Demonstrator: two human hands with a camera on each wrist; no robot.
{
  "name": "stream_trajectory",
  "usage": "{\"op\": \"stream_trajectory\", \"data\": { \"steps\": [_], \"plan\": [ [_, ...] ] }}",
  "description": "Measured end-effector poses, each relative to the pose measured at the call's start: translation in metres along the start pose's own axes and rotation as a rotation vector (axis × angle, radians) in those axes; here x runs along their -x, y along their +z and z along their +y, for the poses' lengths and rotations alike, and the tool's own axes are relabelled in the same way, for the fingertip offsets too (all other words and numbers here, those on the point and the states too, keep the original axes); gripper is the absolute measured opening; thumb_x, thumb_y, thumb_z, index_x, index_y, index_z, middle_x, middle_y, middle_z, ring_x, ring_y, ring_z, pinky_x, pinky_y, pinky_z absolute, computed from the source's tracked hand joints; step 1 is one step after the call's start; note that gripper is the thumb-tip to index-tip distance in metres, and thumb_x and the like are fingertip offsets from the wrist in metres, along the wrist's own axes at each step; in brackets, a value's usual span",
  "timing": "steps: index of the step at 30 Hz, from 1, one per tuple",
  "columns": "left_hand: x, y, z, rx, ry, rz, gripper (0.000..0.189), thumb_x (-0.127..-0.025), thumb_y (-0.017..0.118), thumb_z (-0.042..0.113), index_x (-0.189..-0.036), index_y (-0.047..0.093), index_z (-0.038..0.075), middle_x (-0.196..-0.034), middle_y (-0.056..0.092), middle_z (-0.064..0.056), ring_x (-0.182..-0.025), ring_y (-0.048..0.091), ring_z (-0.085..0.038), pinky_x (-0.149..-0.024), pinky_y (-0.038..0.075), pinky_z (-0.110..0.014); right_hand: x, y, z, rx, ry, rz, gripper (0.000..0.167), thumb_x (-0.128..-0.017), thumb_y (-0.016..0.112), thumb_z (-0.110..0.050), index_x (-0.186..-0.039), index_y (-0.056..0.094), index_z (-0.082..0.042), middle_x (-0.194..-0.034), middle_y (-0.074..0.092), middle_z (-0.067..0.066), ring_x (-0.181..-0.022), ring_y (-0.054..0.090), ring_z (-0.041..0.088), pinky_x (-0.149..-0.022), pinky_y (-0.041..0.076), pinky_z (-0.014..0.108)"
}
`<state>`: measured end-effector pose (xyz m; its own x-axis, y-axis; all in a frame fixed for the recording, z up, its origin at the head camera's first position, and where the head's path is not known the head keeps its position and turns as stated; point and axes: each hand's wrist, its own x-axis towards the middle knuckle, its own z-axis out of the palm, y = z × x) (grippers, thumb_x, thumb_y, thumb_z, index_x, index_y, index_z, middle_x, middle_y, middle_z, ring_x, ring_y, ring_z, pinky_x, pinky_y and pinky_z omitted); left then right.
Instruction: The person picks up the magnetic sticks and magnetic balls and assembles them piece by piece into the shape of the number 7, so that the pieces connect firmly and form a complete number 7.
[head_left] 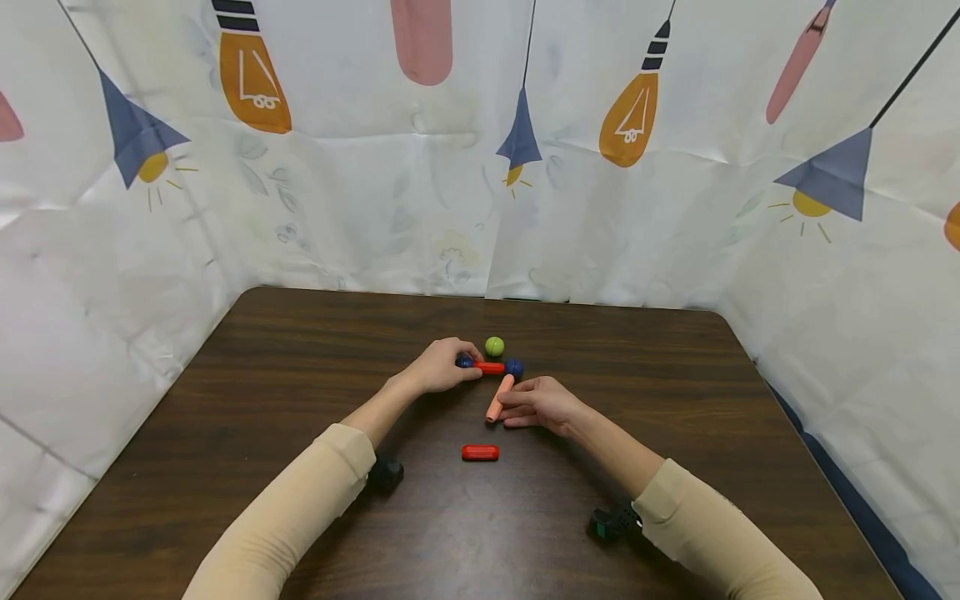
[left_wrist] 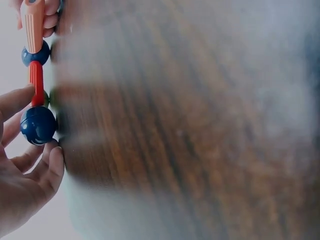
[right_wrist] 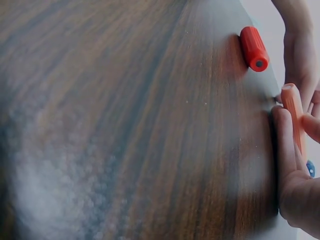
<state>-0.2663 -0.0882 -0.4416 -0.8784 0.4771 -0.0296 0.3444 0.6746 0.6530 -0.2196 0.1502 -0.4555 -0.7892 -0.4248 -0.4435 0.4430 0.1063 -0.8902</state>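
Note:
A red ribbed rod (head_left: 491,367) lies between two blue balls, joined to them end to end. My left hand (head_left: 442,364) grips the left blue ball (left_wrist: 38,125), with a finger or thumb against the red rod. An orange ribbed rod (head_left: 499,398) is pinched in my right hand (head_left: 546,404). Its far end meets the right blue ball (head_left: 514,367), and its near end points toward me. Whether that end is fastened I cannot tell. Just behind the red rod sits a green ball (head_left: 494,347).
Nearer me, a second red rod (head_left: 480,452) lies by itself on the dark wooden table (head_left: 300,500). Dark wrist devices (head_left: 386,473) show beneath both forearms. A white patterned curtain (head_left: 360,208) hangs behind the table and along both sides.

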Motion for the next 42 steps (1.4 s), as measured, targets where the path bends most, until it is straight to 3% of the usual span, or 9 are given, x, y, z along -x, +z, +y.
{"op": "stream_trajectory", "data": {
  "steps": [3, 7, 11, 14, 23, 32, 42],
  "plan": [
    [0.004, -0.001, 0.002, 0.003, 0.013, 0.024, 0.027, -0.098, 0.073, 0.023, -0.12, 0.072, 0.008, -0.113, 0.063, -0.008, -0.103, 0.059, -0.026, -0.092, 0.049, -0.044, -0.001, -0.001, 0.001, 0.004, -0.003, -0.002, 0.032, -0.102, 0.065, -0.011, -0.125, 0.063, 0.011, -0.103, 0.075, 0.018, -0.092, 0.075, 0.022, -0.084, 0.058, 0.036],
    [0.009, -0.002, 0.005, -0.001, 0.049, 0.123, 0.026, -0.098, 0.073, 0.02, -0.12, 0.071, 0.007, -0.118, 0.059, -0.014, -0.108, 0.056, -0.031, -0.093, 0.047, -0.048, -0.001, -0.002, 0.002, 0.007, -0.004, -0.006, 0.031, -0.103, 0.065, -0.011, -0.124, 0.063, 0.011, -0.103, 0.075, 0.017, -0.093, 0.074, 0.022, -0.085, 0.058, 0.037],
    [0.014, -0.003, 0.014, 0.0, 0.078, 0.228, 0.018, -0.097, 0.073, 0.018, -0.112, 0.073, 0.008, -0.114, 0.061, -0.013, -0.105, 0.057, -0.032, -0.092, 0.047, -0.048, 0.0, -0.003, 0.001, 0.006, -0.006, -0.01, 0.029, -0.103, 0.065, -0.011, -0.123, 0.064, 0.011, -0.102, 0.075, 0.017, -0.093, 0.075, 0.022, -0.085, 0.058, 0.037],
    [0.02, -0.004, 0.022, 0.007, 0.09, 0.246, 0.014, -0.097, 0.074, 0.018, -0.108, 0.073, 0.009, -0.109, 0.063, -0.01, -0.099, 0.059, -0.029, -0.09, 0.049, -0.045, 0.001, -0.003, 0.0, 0.004, -0.007, -0.011, 0.029, -0.103, 0.065, -0.011, -0.122, 0.065, 0.011, -0.101, 0.075, 0.017, -0.092, 0.075, 0.022, -0.085, 0.058, 0.037],
    [0.037, 0.002, 0.035, 0.023, 0.085, 0.172, 0.006, -0.096, 0.074, 0.017, -0.098, 0.073, 0.012, -0.093, 0.064, -0.001, -0.079, 0.057, -0.016, -0.073, 0.05, -0.035, 0.001, -0.003, -0.001, 0.001, -0.005, -0.001, 0.029, -0.102, 0.065, -0.011, -0.123, 0.064, 0.01, -0.1, 0.075, 0.016, -0.089, 0.075, 0.02, -0.083, 0.059, 0.036],
    [0.057, 0.011, 0.037, 0.048, 0.028, 0.028, 0.006, -0.095, 0.075, 0.018, -0.091, 0.071, 0.016, -0.081, 0.064, 0.007, -0.073, 0.057, -0.012, -0.068, 0.049, -0.032, 0.001, -0.003, 0.001, 0.012, -0.015, 0.01, 0.029, -0.102, 0.065, -0.01, -0.122, 0.065, 0.011, -0.101, 0.075, 0.017, -0.09, 0.075, 0.021, -0.083, 0.059, 0.036],
    [0.07, 0.024, 0.034, 0.141, 0.036, -0.123, 0.006, -0.094, 0.077, 0.019, -0.091, 0.072, 0.017, -0.081, 0.065, 0.009, -0.073, 0.059, -0.012, -0.071, 0.049, -0.032, 0.002, -0.003, 0.001, 0.021, -0.022, 0.015, 0.03, -0.102, 0.065, -0.009, -0.125, 0.064, 0.012, -0.1, 0.075, 0.014, -0.088, 0.074, 0.02, -0.083, 0.059, 0.035]
  ]
}}
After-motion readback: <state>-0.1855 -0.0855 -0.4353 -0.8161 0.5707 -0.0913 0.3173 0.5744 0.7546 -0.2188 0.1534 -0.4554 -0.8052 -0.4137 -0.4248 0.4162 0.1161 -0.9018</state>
